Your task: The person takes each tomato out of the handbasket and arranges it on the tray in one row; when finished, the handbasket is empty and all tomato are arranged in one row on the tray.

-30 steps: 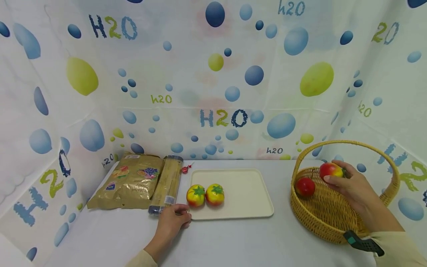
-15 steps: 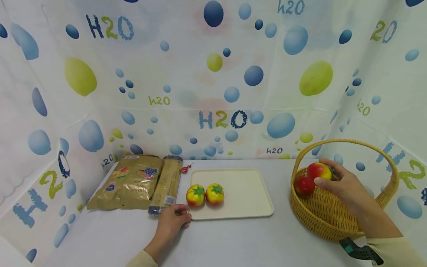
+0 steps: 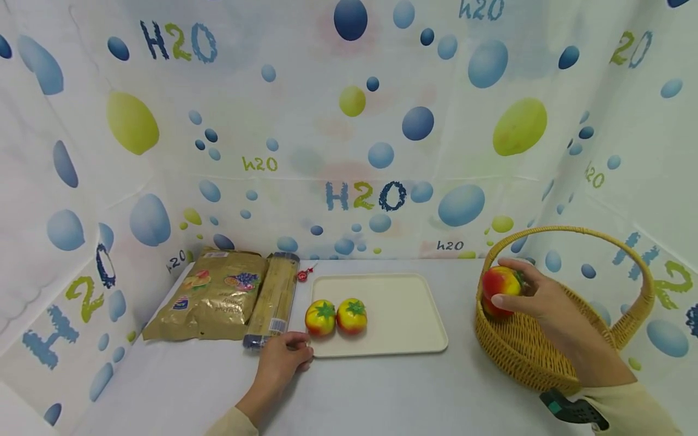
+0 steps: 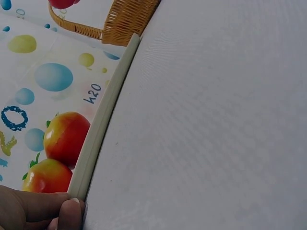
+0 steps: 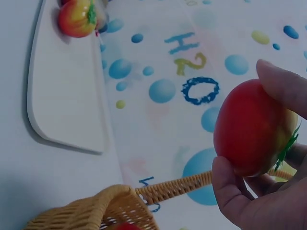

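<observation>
My right hand grips a red-and-yellow fruit with a green leafy top, kind unclear, between thumb and fingers. It holds the fruit above the left side of the wicker basket. Directly beneath, a red fruit in the basket is mostly covered. In the right wrist view, the held fruit shows its smooth red side. My left hand pinches the front left corner of the cream tray; the left wrist view shows fingertips on its rim. Two similar fruits sit side by side on the tray's left part.
A gold snack bag and a long clear-wrapped pack lie left of the tray. Behind them is a small red wrapped candy. The basket's tall handle arches over its opening. Patterned cloth closes off the back and sides.
My right hand has carried the fruit leftward across the basket, until it hangs over the red fruit. My left hand, the tray and its two fruits have stayed put.
</observation>
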A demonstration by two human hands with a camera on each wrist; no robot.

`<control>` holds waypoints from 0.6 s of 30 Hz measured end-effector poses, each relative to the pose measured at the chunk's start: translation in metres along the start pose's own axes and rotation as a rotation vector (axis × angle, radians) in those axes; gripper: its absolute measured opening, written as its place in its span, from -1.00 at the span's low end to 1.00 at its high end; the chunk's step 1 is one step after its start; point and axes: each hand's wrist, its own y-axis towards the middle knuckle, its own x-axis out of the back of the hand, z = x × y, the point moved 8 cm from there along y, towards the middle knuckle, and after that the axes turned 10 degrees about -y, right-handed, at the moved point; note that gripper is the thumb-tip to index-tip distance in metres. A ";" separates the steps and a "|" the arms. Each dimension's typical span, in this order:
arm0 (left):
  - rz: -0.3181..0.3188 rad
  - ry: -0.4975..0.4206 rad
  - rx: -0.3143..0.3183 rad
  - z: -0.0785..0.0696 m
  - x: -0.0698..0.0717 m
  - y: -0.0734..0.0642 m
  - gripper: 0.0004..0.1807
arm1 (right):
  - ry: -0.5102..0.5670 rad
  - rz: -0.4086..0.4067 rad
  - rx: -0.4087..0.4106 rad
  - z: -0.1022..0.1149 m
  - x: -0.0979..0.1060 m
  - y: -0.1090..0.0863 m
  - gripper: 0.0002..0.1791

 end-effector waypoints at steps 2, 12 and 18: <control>0.002 0.000 0.004 0.000 0.000 0.000 -0.74 | 0.009 -0.003 0.012 0.005 -0.005 0.001 -0.15; 0.002 -0.017 0.002 -0.001 0.001 -0.001 -0.74 | 0.023 0.033 0.034 0.019 -0.030 0.013 -0.07; 0.003 -0.027 0.000 -0.001 0.001 -0.001 -0.74 | 0.058 0.048 0.013 0.021 -0.041 0.025 0.05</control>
